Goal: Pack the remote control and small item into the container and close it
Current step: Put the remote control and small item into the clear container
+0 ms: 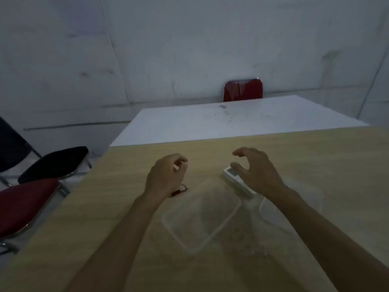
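Left hand (pixel 166 175) hovers over the tabletop (pixel 315 161), fingers curled loosely inward, nothing visibly in it; can't tell if it touches anything. Right hand (pixel 255 171) is spread in an open claw, thumb and fingers apart, poised directly above the far end of the white remote (pixel 230 174), not closed on it; contact unclear. The remote lies flat on the tabletop, angled, its near end hidden under the right wrist. Just below the left wrist a small reddish item with a metal tip (pixel 180 191) lies on the tabletop, partly covered by the wrist, apparently free of the hand. Between the two forearms sits a clear rectangular container (pixel 200 216), turned diagonally, open side up as far as I can tell, nothing visible inside. The remote is just beside its far right corner; the reddish item is just beside its far left corner. Under the right forearm there's another clear plastic piece (pixel 267 209), probably the lid, mostly hidden and blurred, so can't confirm. The tabletop is light wood grain; a white table (pixel 242 119) butts against its far edge. Behind that, a red chair back (pixel 243 90) stands against the grey wall (pixel 189 39). Off the left edge: a black chair seat (pixel 54 163) and, nearer, a red chair seat (pixel 23 203). Lighting is dim, detail soft.
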